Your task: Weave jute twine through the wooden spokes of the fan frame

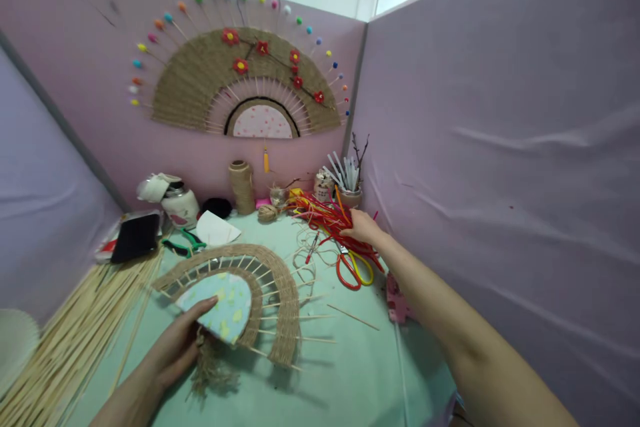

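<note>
Holding woven fan (235, 287) flat on table (350, 380), left hand (175, 347) fingers clamped on paper core | light, fragile skewers | right hand (363, 227) fingers closing on limp red cords (325, 217)

Under left hand (173, 350): half-woven fan (250, 293), tan jute w/ pale sticks; its centre card (223, 300) is light blue w/ yellow blotches. Left of that hand: pale straw-coloured skewers (75, 327), black pouch (135, 237), green-handled pliers (183, 243). At right hand (363, 227): bright red cords (325, 217); just below it, scissors (353, 270) w/ red + yellow handles. Table (350, 373) mint green. Beyond both hands, on pink wall (105, 27): finished fan (245, 80), brown jute, red flowers w/ yellow centres, multicolour pom-pom tips, pink spotted centre.
</note>
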`<action>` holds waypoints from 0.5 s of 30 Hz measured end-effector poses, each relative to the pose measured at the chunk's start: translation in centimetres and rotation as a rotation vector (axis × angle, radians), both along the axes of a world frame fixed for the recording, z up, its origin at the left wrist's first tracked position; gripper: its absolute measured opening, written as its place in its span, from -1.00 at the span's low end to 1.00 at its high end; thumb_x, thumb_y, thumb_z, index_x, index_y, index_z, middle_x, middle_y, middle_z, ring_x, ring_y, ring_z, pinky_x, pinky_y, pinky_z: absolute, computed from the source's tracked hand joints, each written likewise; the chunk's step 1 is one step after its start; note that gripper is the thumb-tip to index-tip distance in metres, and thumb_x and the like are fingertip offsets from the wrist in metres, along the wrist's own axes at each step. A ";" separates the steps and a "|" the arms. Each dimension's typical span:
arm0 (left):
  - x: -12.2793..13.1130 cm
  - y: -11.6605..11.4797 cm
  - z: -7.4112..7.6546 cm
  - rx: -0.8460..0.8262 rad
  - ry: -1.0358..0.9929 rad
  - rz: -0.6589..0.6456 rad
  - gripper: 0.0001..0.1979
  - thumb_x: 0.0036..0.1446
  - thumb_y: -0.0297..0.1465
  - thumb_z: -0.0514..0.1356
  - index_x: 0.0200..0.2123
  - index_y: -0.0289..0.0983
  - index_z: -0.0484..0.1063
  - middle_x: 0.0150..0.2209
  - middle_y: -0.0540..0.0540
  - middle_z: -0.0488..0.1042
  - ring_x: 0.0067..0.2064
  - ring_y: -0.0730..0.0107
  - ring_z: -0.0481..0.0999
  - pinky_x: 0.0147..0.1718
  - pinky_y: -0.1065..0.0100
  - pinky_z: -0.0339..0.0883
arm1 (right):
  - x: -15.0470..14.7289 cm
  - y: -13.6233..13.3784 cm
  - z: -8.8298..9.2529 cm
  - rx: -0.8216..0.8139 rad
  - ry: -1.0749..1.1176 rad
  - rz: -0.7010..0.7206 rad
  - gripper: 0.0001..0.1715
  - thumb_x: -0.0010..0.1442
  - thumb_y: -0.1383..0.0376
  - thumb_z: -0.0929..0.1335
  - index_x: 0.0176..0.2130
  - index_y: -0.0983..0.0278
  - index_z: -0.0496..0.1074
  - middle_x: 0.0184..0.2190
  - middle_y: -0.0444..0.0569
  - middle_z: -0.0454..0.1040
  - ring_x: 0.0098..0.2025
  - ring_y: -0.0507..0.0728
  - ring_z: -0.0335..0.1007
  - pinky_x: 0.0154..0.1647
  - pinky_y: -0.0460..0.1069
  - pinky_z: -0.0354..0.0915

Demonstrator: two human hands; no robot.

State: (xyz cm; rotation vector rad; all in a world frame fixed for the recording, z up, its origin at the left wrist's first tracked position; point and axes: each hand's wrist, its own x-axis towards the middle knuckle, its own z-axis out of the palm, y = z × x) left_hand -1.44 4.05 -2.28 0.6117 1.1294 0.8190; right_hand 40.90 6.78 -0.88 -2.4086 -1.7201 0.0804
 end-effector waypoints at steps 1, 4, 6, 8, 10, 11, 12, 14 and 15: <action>-0.1 0.1 -0.2 0.008 -0.015 0.009 -0.83 0.04 -0.58 0.23 -0.24 -0.36 0.42 -0.47 -0.11 0.56 -0.52 0.30 0.57 -0.55 0.43 0.48 | -0.2 0.4 -0.2 -0.020 -0.015 -0.018 -0.28 -0.02 0.07 0.48 0.02 0.38 0.29 -0.02 0.23 0.44 0.01 0.26 0.39 -0.05 0.02 0.25; -0.2 0.2 -0.7 0.025 -0.053 -0.008 -0.84 0.03 -0.59 0.24 -0.26 -0.38 0.42 -0.50 -0.09 0.55 -0.58 0.37 0.52 -0.61 0.46 0.45 | -0.9 1.1 -0.4 -0.022 -0.070 -0.059 -0.53 0.13 0.20 0.39 -0.02 0.37 0.30 -0.11 0.21 0.49 -0.06 0.25 0.43 -0.09 0.04 0.26; -0.3 0.2 -0.8 0.028 -0.064 -0.045 -0.80 0.04 -0.58 0.25 -0.21 -0.39 0.42 -0.48 -0.10 0.56 -0.58 0.39 0.52 -0.59 0.46 0.46 | -1.2 1.3 -0.2 0.005 -0.107 -0.070 -0.68 0.21 0.31 0.30 -0.03 0.36 0.30 -0.12 0.21 0.48 -0.05 0.24 0.41 -0.08 0.04 0.23; -0.4 0.2 -0.9 0.029 -0.065 -0.074 -0.75 0.05 -0.57 0.25 -0.15 -0.41 0.42 -0.44 -0.13 0.58 -0.54 0.37 0.54 -0.58 0.45 0.46 | -1.2 1.3 0.2 0.040 -0.137 -0.072 -0.71 0.24 0.36 0.25 -0.03 0.36 0.30 -0.09 0.22 0.45 -0.01 0.24 0.37 -0.07 0.03 0.21; -0.4 0.2 -0.9 0.024 -0.065 -0.091 -0.72 0.06 -0.56 0.24 -0.10 -0.42 0.40 -0.41 -0.15 0.59 -0.50 0.33 0.57 -0.57 0.44 0.47 | -0.9 1.2 0.8 0.071 -0.158 -0.067 -0.72 0.26 0.35 0.22 -0.03 0.36 0.31 -0.06 0.20 0.43 0.01 0.24 0.33 -0.06 0.02 0.20; -0.4 0.2 -0.9 0.020 -0.068 -0.095 -0.71 0.07 -0.57 0.24 -0.09 -0.43 0.40 -0.40 -0.17 0.59 -0.48 0.30 0.58 -0.55 0.43 0.48 | -0.6 1.3 1.2 0.091 -0.168 -0.062 -0.72 0.27 0.35 0.21 -0.03 0.36 0.31 -0.05 0.19 0.42 0.02 0.23 0.31 -0.06 0.02 0.19; -0.4 0.2 -0.9 0.016 -0.073 -0.098 -0.71 0.08 -0.57 0.23 -0.08 -0.44 0.40 -0.39 -0.18 0.60 -0.45 0.27 0.59 -0.51 0.40 0.51 | -0.4 1.3 1.5 0.116 -0.176 -0.056 -0.72 0.27 0.34 0.20 -0.04 0.35 0.32 -0.05 0.17 0.42 0.02 0.23 0.29 -0.06 0.01 0.19; -0.4 0.3 -1.0 0.014 -0.084 -0.102 -0.69 0.08 -0.57 0.22 -0.06 -0.44 0.39 -0.35 -0.22 0.61 -0.38 0.20 0.62 -0.41 0.34 0.54 | 0.1 1.4 2.0 0.173 -0.192 -0.046 -0.72 0.28 0.34 0.19 -0.04 0.35 0.34 -0.06 0.16 0.42 0.01 0.21 0.27 -0.07 0.00 0.18; -0.4 0.3 -1.0 0.017 -0.088 -0.102 -0.68 0.08 -0.57 0.22 -0.05 -0.44 0.39 -0.32 -0.24 0.61 -0.34 0.18 0.62 -0.37 0.31 0.55 | 0.2 1.5 2.2 0.197 -0.197 -0.045 -0.71 0.28 0.35 0.19 -0.04 0.36 0.34 -0.07 0.16 0.42 0.00 0.21 0.27 -0.07 0.00 0.18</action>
